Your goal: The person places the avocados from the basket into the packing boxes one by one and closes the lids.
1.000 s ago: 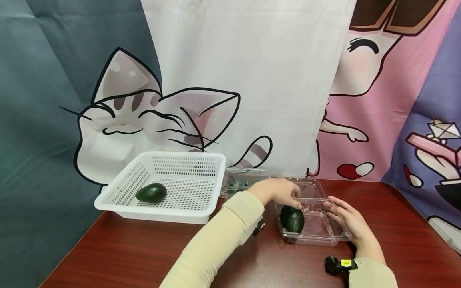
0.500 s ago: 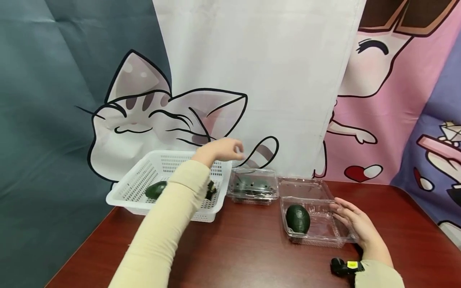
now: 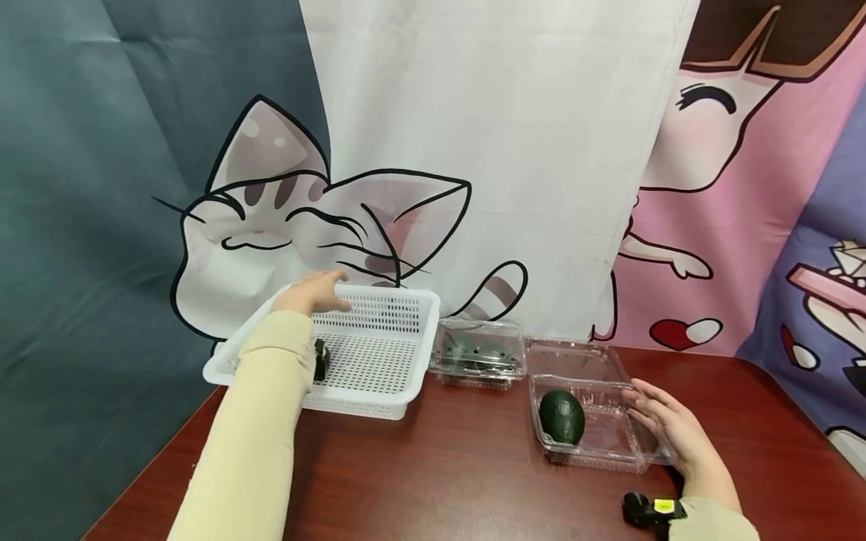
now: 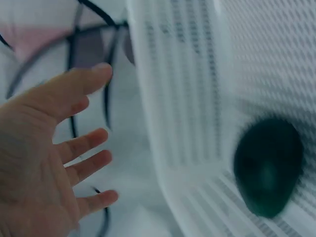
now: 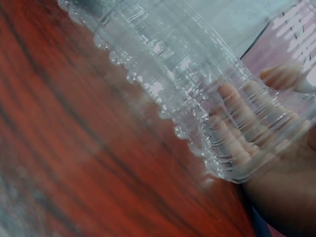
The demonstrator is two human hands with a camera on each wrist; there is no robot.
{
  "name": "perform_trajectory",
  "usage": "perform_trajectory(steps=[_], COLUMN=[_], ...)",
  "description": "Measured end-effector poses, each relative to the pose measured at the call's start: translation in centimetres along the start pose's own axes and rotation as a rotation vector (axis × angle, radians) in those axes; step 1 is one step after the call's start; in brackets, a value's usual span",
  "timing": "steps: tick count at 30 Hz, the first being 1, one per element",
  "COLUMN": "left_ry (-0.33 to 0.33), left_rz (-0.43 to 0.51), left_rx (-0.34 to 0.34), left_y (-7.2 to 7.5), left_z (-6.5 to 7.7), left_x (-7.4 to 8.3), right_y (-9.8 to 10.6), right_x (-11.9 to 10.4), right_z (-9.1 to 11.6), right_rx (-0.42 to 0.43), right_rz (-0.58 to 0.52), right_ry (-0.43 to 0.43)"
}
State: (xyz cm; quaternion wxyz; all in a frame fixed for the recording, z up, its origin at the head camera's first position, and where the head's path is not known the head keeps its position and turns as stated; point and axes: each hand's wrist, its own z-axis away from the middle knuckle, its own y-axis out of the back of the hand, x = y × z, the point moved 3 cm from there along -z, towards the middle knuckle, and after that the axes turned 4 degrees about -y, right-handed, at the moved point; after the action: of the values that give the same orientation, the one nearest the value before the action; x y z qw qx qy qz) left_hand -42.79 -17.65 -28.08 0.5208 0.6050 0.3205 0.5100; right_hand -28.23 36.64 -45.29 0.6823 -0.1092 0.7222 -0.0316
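Leftward from the open clear clamshell (image 3: pixel 612 457), the left hand (image 3: pixel 310 292) has been brought across since a second ago; it is now being held near the rear left corner of the white perforated basket (image 3: pixel 435 308), its fingers being kept wide apart around nothing. One avocado (image 3: pixel 562 418) is being contained in the left half of the clamshell, near the table's (image 3: pixel 406 481) right side. Another avocado (image 4: pixel 269 168), hidden by the arm in the head view, is being carried on the basket floor at the table's far left corner. By the right hand (image 3: pixel 670 422), the clamshell's right wall is being touched with fairly straight fingers. Between clamshell and basket, a closed clamshell (image 3: pixel 479 327) is being backed by the cat-print backdrop (image 3: pixel 541 188) along the table's rear edge.
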Motion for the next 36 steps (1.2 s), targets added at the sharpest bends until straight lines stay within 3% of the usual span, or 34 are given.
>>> perform_trajectory(steps=[5,10,15,22,29,36], left_ry=[0.048,0.071,0.063,0.093,0.080,0.138], left_rz=[0.013,0.000,0.003,0.030,0.061,0.015], left_rx=[-0.041,-0.097,-0.096,-0.210,-0.197,-0.238], left_y=[-0.8,-1.0,-1.1,-2.0,-2.2,-2.4], left_z=[1.6,2.7,2.8,2.5,1.9,1.9], left_x=[-3.3,-5.0,-5.8,-6.7,-6.6,-6.7], right_y=[0.1,0.1,0.1,0.1,0.1,0.0], right_x=[0.0,0.1,0.1,0.0,0.2,0.2], right_z=[0.2,0.3,0.2,0.1,0.0,0.0], right_rx=[0.012,0.015,0.009,-0.010,-0.022,-0.010], right_rz=[0.022,0.035,0.017,-0.022,-0.063,-0.052], right_ry=[0.001,0.005,0.012,0.007,0.021,0.006])
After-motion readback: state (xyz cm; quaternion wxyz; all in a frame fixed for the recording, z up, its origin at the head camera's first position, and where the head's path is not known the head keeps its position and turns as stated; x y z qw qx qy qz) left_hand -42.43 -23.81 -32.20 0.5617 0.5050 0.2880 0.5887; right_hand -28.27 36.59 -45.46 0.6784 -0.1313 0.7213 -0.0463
